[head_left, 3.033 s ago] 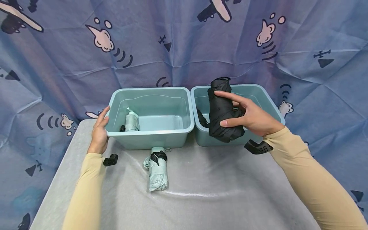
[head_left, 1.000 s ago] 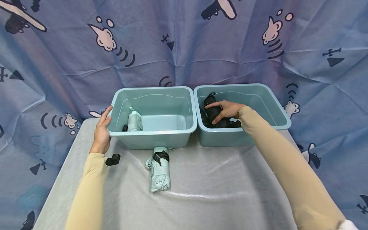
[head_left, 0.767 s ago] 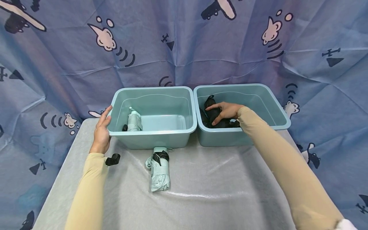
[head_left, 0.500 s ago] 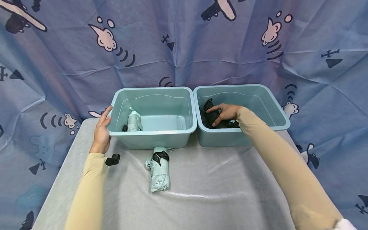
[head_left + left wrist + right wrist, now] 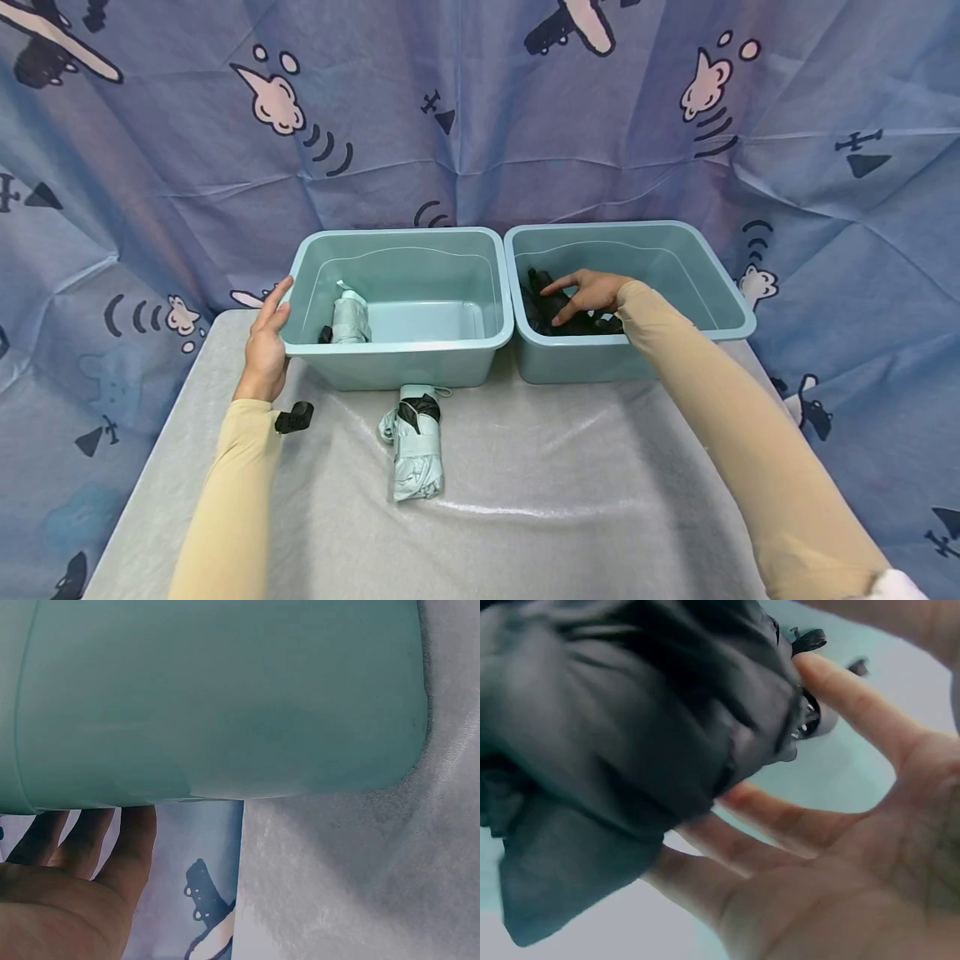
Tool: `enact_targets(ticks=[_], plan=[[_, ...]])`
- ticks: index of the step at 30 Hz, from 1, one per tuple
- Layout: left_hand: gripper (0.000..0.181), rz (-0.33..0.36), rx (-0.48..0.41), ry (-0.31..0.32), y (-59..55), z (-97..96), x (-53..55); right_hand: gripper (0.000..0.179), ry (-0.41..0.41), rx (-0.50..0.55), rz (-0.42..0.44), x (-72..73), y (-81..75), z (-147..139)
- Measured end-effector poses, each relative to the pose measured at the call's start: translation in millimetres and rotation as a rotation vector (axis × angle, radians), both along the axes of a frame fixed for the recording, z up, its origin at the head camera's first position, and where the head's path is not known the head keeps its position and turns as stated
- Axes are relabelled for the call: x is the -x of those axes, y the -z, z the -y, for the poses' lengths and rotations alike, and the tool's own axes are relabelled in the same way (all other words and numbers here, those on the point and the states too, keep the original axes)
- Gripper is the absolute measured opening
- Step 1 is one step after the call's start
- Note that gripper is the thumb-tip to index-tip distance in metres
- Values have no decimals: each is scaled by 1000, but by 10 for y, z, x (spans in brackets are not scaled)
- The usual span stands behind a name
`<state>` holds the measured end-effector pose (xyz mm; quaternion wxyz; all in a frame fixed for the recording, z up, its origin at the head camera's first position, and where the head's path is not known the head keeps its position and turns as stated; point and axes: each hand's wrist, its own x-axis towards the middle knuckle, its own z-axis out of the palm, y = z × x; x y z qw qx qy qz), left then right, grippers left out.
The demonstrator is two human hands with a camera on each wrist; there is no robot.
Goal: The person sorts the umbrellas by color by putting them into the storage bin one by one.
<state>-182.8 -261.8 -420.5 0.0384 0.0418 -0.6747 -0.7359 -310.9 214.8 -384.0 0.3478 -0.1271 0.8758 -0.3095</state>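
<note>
Apparently at the set-down: black umbrella (image 5: 622, 727) low in the right bin (image 5: 577, 360)

The step in hand looks like laying the folded black umbrella to rest and letting it go. It lies toward the left end of the right bin, below the rim, with more dark cloth around it; how many pieces are there cannot be told. The right hand (image 5: 592, 292) reaches over the bin's front side, its fingers spread and fairly straight against the umbrella, the palm standing off from it. Some fingertips are hidden behind the cloth, so how much weight they bear is unclear.

The left hand (image 5: 264, 354) stands at the outer end of the left bin (image 5: 405, 367), fingers straight against the wall, gripping nothing. That bin, near the back-left corner of the tabletop (image 5: 525, 517), contains a small pale green umbrella (image 5: 350, 319) and a small black thing (image 5: 326, 335) beside it. Its neighbour stands along the back edge toward the right.

A second green umbrella (image 5: 417, 458), with a dark patch near its top, lies in front of the left bin, nearer the tabletop's front edge.

The next move probably calls for drawing the right hand up and clear without dragging the cloth along; the green umbrella outside would then be a likely pick.
</note>
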Motion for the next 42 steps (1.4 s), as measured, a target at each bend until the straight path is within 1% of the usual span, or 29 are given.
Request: enact_targets(ticks=[6, 10, 12, 18, 23, 28, 31, 34, 38, 42], plan=[[51, -2, -8, -2, -5, -10, 0, 78, -28, -29, 15, 16, 13, -23], [51, -5, 7, -1, -2, -11, -4, 78, -18, -21, 19, 13, 7, -32], [51, -3, 13, 1, 2, -12, -7, 77, 1, -19, 19, 8, -3, -30], [51, 6, 0, 9, 8, -16, -4, 77, 36, -16, 26, -17, -48, -35], [51, 12, 5, 8, 8, -17, 0, 76, 54, 35, 36, -38, -139, -36], [51, 16, 17, -3, 8, -18, -3, 75, 59, 95, 39, -87, -296, -26], [51, 19, 19, -6, -2, -19, -9, 74, 67, 120, 44, -137, -395, -31], [51, 22, 19, -4, -13, -17, -17, 73, 76, 154, 30, -212, -488, -35], [51, 25, 1, 2, -20, -12, -24, 70, 81, 230, -11, -351, -606, -41], [51, 26, -10, 3, -22, -7, -25, 70, 78, 308, -59, -527, -722, -42]])
